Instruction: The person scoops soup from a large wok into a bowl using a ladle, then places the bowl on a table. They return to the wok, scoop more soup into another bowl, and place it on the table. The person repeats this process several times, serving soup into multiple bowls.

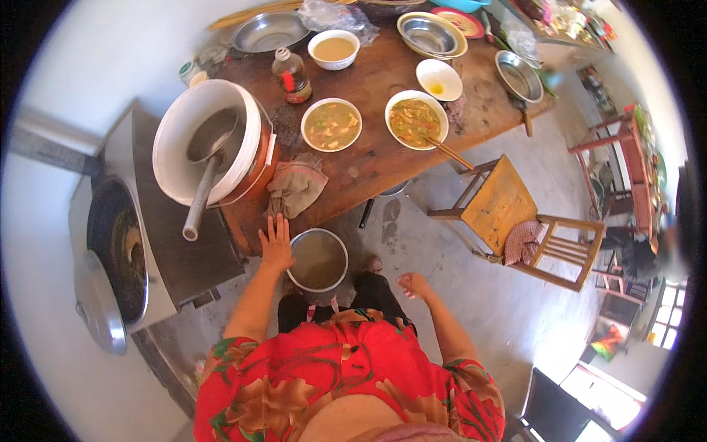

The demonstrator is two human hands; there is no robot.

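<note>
Now the left hand [277, 243] lies flat with its fingers spread, the palm on the edge of the wooden counter [383, 158], and it holds nothing. The right hand [414, 284] hangs free in the air at the person's side, its fingers curled loosely together around nothing that I can see.

Just beside the left hand, below the counter edge, a round metal basin [318, 259] stands on the floor [471, 295] in front of the person's feet. It is filled with a cloudy liquid. As a round vessel it has no long axis; its mouth points straight up. Just above the left hand a crumpled cloth [294, 186] hangs over the counter edge.

Farther out, a big white bucket [210, 140] stands at the left end of the counter with a metal ladle [204, 166] inside. The long axis of the ladle goes from the bowl, deep in the bucket, down toward the person, and the handle points over the rim toward the stove [166, 243]. Beyond are two bowls of cooked food [332, 125], one more with chopsticks [446, 152] on its rim.

I judge that the cooking is mostly finished, because the dishes are served; the basin on the floor is not yet taken.
</note>
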